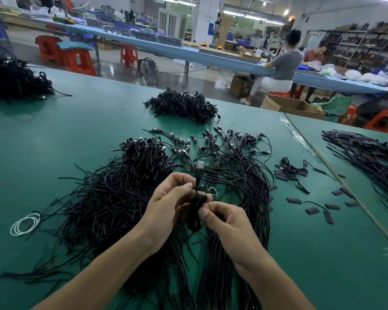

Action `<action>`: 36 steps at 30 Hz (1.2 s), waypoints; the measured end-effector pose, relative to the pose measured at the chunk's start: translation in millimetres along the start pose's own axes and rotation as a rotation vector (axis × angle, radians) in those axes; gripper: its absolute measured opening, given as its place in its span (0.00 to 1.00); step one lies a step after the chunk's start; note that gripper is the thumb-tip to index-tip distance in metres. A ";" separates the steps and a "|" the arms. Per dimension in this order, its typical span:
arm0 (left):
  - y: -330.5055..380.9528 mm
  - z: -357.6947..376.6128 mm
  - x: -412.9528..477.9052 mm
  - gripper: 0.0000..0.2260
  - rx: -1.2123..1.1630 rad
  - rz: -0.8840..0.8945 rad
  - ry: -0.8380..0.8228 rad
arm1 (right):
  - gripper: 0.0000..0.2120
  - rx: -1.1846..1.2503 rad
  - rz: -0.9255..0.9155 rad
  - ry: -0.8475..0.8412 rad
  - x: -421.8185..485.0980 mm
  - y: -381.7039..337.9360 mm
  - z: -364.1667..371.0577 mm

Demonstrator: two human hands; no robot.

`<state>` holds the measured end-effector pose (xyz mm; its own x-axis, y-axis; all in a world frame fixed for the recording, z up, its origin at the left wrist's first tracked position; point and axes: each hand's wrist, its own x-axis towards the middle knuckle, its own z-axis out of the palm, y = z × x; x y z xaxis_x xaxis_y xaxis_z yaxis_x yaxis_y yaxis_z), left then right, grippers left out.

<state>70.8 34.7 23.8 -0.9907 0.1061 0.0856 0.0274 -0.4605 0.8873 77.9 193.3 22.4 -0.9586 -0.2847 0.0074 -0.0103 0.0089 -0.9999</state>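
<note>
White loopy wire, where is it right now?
In the head view, the white wire coil lies on the green table at the left, beside the big black cable pile, well left of the left hand.

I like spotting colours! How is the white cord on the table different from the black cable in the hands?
The white cord is pale; the black cable is dark. The white cord lies looped on the table, while the left hand and right hand hold the black cable up. The black cable shows a plug; the white cord shows none. Both are thin.
</note>
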 end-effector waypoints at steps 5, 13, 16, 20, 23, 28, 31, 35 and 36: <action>-5.2 0.5 -0.6 0.15 0.426 0.189 -0.087 | 0.12 0.022 0.034 0.028 4.1 1.1 -2.7; -20.4 -9.3 -3.2 0.20 0.867 0.148 0.004 | 0.11 -0.045 -0.023 0.137 5.2 3.7 -8.8; -23.6 -9.4 -8.3 0.14 0.797 0.057 -0.020 | 0.11 -0.056 -0.081 0.118 6.5 -1.0 -7.3; -20.6 -7.0 -8.4 0.11 0.440 -0.073 0.036 | 0.09 -0.048 -0.125 0.029 5.6 -6.0 -1.0; -11.8 -6.7 -2.8 0.06 0.265 -0.074 0.069 | 0.10 0.005 -0.103 -0.014 2.6 -3.6 3.9; -6.1 -13.2 2.0 0.02 0.118 -0.105 0.036 | 0.09 -0.007 -0.023 -0.018 1.1 6.1 7.2; -14.3 -20.5 0.1 0.17 0.320 -0.033 -0.066 | 0.09 -0.009 0.025 -0.031 3.2 12.6 6.1; -18.2 -25.9 3.6 0.16 0.506 0.051 -0.107 | 0.10 0.099 0.168 -0.049 9.7 20.0 3.0; -17.7 -27.0 5.4 0.15 0.525 0.063 -0.125 | 0.09 0.171 0.218 -0.059 11.6 22.1 1.7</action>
<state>61.4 19.6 -3.7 -0.9624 0.2118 0.1704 0.1806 0.0294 0.9831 67.1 188.6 0.4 -0.9147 -0.3491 -0.2035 0.2472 -0.0850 -0.9652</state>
